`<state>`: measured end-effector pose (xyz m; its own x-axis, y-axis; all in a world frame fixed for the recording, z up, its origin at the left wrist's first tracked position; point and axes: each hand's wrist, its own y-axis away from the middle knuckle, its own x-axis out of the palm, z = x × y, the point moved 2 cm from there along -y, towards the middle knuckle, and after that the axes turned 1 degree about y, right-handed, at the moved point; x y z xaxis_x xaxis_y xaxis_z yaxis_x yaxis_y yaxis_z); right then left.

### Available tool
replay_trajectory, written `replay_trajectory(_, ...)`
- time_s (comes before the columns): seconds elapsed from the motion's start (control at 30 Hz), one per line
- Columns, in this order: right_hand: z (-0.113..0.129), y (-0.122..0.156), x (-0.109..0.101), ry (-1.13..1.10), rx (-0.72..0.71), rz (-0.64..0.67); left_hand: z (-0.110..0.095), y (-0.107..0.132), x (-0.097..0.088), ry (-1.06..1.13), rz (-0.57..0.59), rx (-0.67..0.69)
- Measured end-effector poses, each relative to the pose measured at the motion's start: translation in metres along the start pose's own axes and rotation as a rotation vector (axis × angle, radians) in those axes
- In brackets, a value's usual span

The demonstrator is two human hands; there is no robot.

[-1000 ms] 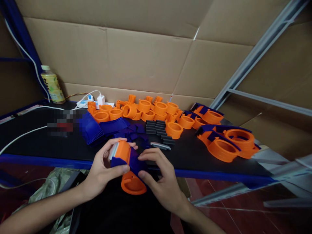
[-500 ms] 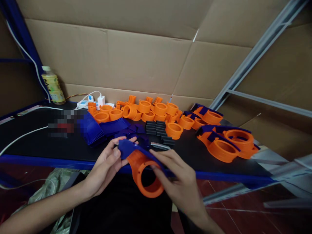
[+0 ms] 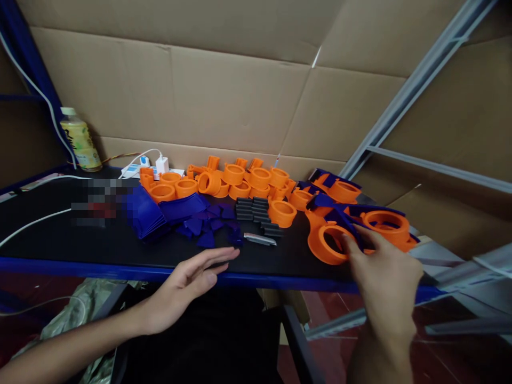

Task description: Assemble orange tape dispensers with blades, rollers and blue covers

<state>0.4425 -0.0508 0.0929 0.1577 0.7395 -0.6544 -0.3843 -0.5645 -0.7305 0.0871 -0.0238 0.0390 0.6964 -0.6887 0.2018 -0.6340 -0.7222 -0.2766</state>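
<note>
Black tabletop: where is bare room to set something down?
Bare tabletop shows at left, between the blue plates and front edge, and between the silver tool and the orange-and-blue piece the right hand holds. Crowded: the back, with orange rings, and right end.

The left hand (image 3: 196, 274) and right hand (image 3: 384, 266) are ungloved, with long, slender fingers (image 3: 212, 257). Behind each hand runs a slim, sleeveless forearm (image 3: 84, 338). Below and between them shows plain black clothing (image 3: 204, 341), its details too dark to read.
</note>
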Motion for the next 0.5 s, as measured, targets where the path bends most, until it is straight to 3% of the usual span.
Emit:
replay_trajectory(0.13,-0.001,-0.012,0.012,0.169,-0.058,0.077,-0.008,0.003,0.002,-0.077,0.056,-0.06)
replay_trajectory(0.3,0.0,-0.03,0.024,0.206,-0.045,0.181,-0.015,0.003,0.006,-0.092,0.129,-0.156)
replay_trajectory(0.5,0.0,-0.039,0.024,0.216,-0.058,0.316,-0.018,0.001,0.011,-0.026,0.181,-0.207)
